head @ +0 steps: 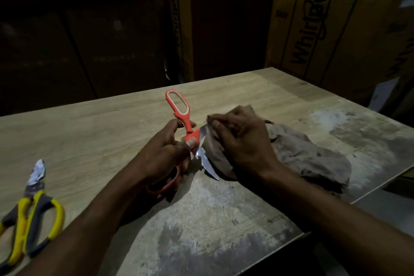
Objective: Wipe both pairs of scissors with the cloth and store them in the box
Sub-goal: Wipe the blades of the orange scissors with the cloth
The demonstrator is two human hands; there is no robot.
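A: Left hand grips the orange scissors, blades spread, above the table. Right hand pinches the brown cloth round one blade.

B: Wipe pivot to tip, fingers behind the edge. Yellow-handled shears wait at left; storage box unseen.

Yellow-and-grey handled scissors: handle loops cut off at left edge. Orange-handled scissors: upper blade tip hidden under crumpled brown cloth.

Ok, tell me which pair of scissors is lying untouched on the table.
The yellow-and-grey scissors at the table's near left edge. The orange scissors are held in the left hand, while the right hand presses the cloth against their blades.
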